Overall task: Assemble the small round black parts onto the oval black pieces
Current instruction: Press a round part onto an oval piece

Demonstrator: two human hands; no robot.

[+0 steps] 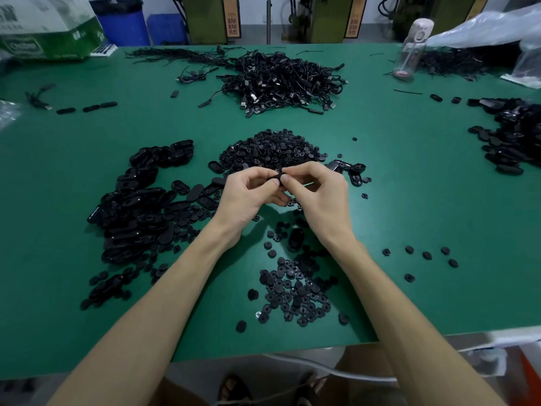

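My left hand (pixel 248 193) and my right hand (pixel 317 190) meet above the middle of the green table (pixel 409 200). Together they pinch a black oval piece (pixel 278 180), mostly hidden by the fingers; my right fingertips press at its top, where a small round part may sit. A heap of small round black parts (pixel 273 150) lies just behind my hands. More round parts (pixel 295 291) are spread in front of me. A large pile of oval black pieces (pixel 137 206) lies to the left.
A tangle of black cables (pixel 278 80) fills the far middle. Another pile of black pieces (pixel 512 139) sits at the right edge. A clear bottle (pixel 411 51), plastic bags (pixel 491 30) and a green-and-white box (pixel 49 27) stand at the back. Loose round parts (pixel 426 254) dot the right.
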